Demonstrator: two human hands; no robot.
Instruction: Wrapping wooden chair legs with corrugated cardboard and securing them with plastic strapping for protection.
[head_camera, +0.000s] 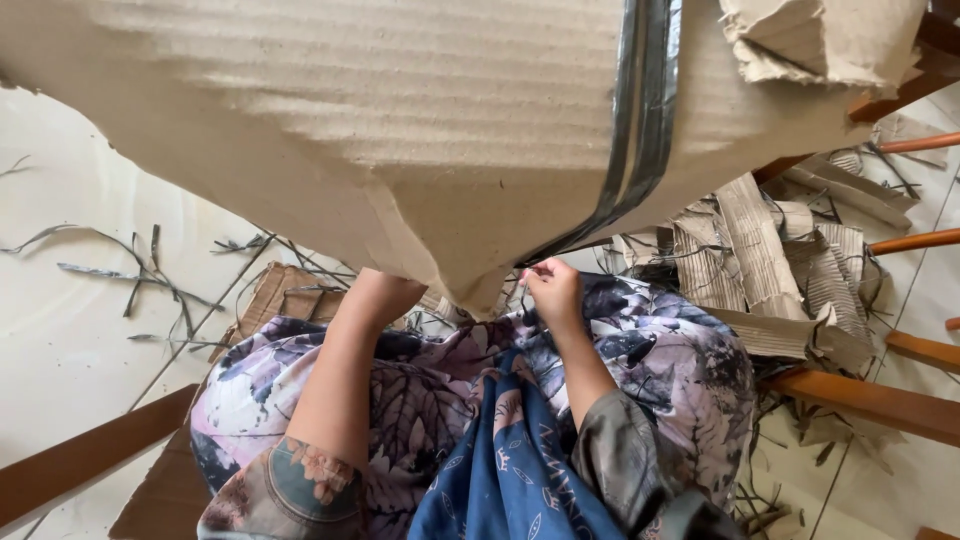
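Head view looks down on the right hand (553, 290), closed in a pinch on the lower end of a shiny dark tape strip (640, 120) that runs up across a big sheet of corrugated cardboard (400, 110). The left hand (385, 292) reaches under the sheet's torn lower edge; its fingers are hidden behind the cardboard, so whether it grips or only props cannot be told. The cardboard hangs above the person's lap, filling the upper part of the frame, its lowest torn corner just between the 2 hands. Below the hands lies a patterned skirt (660, 370) in pale purple and dark leaf prints, with a blue cloth (510, 460) draped over the middle. To the person's right sits a pile of torn cardboard strips (770, 270) (ridged side up on several), beside orange-brown wooden rails (880, 400). On the pale tiled floor (60, 340) to the left lie loose dark tape scraps (140, 275), well apart from the hands.
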